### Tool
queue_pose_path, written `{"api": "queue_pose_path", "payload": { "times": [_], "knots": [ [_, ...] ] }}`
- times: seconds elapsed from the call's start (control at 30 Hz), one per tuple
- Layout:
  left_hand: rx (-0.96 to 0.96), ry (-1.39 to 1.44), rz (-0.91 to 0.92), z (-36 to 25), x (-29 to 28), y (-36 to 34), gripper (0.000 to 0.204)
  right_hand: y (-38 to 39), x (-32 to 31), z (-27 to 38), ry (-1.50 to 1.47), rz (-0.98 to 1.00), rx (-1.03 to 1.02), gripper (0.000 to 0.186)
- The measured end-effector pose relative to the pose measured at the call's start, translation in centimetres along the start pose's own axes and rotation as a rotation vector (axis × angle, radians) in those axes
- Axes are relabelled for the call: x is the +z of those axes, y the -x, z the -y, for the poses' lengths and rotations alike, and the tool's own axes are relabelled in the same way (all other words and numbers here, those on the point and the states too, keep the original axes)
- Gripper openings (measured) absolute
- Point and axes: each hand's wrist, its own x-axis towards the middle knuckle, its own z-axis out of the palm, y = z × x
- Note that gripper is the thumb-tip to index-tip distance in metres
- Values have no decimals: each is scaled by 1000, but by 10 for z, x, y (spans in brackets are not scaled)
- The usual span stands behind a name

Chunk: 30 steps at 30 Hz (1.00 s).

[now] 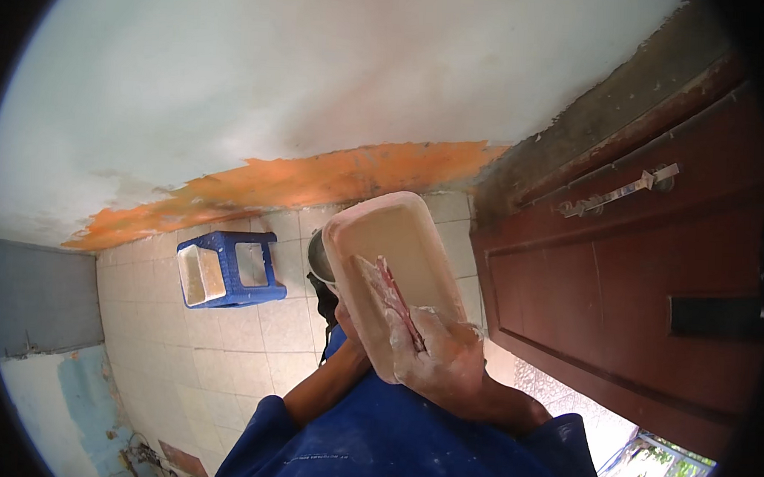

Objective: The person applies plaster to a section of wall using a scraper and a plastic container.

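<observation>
A rectangular pale tub (344,237) with a whitish-coated rim is held up in front of my body. My left hand (347,320) grips its left side from below, with most of its fingers hidden behind the tub. My right hand (441,360), smeared with white paste, is closed round a putty knife (390,283) that has a reddish edge and a white-coated blade. The blade lies over the tub's inside, pointing away from me. Whether it touches the bottom I cannot tell.
A blue plastic stool (227,270) stands to the left on the tiled floor (296,341), with a white container (200,275) at it. A grey bucket (318,257) is partly hidden behind the tub. Ahead rises a whitish wall (261,88) with an orange strip (342,177). A brown door (602,282) stands right.
</observation>
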Motion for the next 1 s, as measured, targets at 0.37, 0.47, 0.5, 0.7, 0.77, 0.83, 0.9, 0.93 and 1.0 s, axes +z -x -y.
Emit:
{"api": "queue_pose_path", "payload": {
  "times": [0.37, 0.47, 0.5, 0.7, 0.77, 0.83, 0.9, 0.93, 1.0],
  "knots": [
    [16, -17, -3, 1, 4, -2, 43, -1, 7, 7, -238, 59, 349, 14],
    [32, -14, -11, -1, 4, -1, 43, -6, -4, 10, -259, 60, 383, 14],
    [45, -18, -18, -2, 2, -2, 43, -9, -9, 12, -283, 84, 418, 14],
    [145, -168, -112, 0, -30, -1, 44, -13, -2, 6, -147, -16, 334, 16],
    [122, -137, -86, 1, -21, -3, 45, -11, 11, -4, -107, -68, 263, 19],
    [69, -60, -25, 0, -10, -4, 46, -13, 13, -8, -59, -60, 235, 18],
    [27, -8, 32, 0, -2, -5, 47, -16, 4, -11, -5, 9, 253, 13],
    [21, 1, 47, 0, 0, -4, 47, -17, 1, -13, 35, -18, 281, 14],
    [25, -13, 69, -2, 4, -4, 48, -21, -3, -17, 114, -71, 336, 14]
  ]
}}
